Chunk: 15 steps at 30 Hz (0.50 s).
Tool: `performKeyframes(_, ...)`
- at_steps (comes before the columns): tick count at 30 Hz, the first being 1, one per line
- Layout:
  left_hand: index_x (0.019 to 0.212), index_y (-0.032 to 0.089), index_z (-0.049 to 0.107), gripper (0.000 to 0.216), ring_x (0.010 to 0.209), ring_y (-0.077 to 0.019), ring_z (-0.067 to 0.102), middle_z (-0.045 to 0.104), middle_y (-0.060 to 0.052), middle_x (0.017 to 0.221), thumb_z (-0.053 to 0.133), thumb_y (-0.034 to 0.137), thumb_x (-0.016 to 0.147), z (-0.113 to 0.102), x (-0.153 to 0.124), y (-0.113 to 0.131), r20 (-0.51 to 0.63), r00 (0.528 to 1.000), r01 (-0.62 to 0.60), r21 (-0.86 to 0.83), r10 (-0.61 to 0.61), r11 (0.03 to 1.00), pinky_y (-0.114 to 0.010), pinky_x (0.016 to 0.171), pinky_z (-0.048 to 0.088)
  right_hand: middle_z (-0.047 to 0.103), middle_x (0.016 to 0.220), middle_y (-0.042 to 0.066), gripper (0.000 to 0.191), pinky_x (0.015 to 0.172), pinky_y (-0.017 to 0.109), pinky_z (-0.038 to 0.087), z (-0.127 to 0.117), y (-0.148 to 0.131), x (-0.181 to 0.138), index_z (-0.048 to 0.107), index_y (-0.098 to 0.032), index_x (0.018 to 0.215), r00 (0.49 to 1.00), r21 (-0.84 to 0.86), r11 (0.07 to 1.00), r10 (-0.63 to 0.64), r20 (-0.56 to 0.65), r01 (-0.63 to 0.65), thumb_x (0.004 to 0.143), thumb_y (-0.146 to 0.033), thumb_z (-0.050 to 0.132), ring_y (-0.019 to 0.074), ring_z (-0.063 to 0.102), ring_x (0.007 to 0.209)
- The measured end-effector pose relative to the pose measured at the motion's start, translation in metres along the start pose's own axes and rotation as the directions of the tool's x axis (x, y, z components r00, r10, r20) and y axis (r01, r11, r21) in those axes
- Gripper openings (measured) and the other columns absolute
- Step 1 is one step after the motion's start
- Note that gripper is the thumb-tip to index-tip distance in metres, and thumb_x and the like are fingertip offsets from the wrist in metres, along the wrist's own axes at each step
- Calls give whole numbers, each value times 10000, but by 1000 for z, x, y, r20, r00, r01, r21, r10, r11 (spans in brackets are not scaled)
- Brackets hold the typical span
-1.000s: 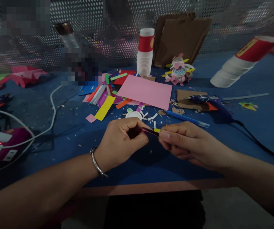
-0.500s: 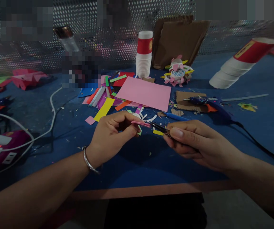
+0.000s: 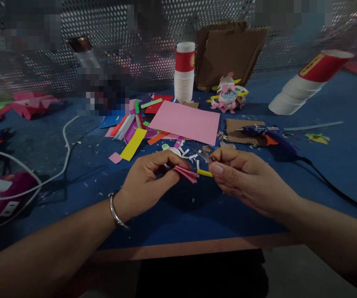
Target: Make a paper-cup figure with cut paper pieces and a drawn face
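Pinching a fanned pink paper strip [image 3: 186, 173], left hand [image 3: 147, 182] faces right hand [image 3: 243, 178] gripping thin metal scissors [image 3: 203, 155].

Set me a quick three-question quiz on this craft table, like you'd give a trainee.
1. True or false: the left hand pinches folded pink strips.
2. The right hand holds: A a stapler, B small scissors, C a paintbrush?
3. Fill in: the blue glue gun lies on the ___ side of the pink sheet.
Key: 1 true; 2 B; 3 right.
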State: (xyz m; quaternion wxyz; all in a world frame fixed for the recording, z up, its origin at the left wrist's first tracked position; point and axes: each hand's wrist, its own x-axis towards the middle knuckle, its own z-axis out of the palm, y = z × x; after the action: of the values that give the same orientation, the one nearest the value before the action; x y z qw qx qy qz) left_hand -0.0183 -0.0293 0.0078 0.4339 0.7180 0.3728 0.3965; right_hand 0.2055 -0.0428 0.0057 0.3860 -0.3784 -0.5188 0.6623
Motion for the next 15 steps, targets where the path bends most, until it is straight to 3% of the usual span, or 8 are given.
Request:
performKeyframes(8,873,179,733,92,773,-127,689,761,-15,851,654,134,870,3,2,2,11,996,91,-66,-91,994,-240,742,534,560,801,-28,347,623,228,381,4,-2,2,608,-182,884,999,-134,990,-43,26,46,786,-400,859,89,459,686)
performKeyframes(15,885,172,712,54,858,-145,696,757,-25,897,658,165,888,4,1,-1,55,993,114,-119,-108,986,-260,834,542,502,722,-49,348,591,219,369,7,-5,2,600,-169,835,998,-152,988,7,60,3,747,-352,883,83,427,646)
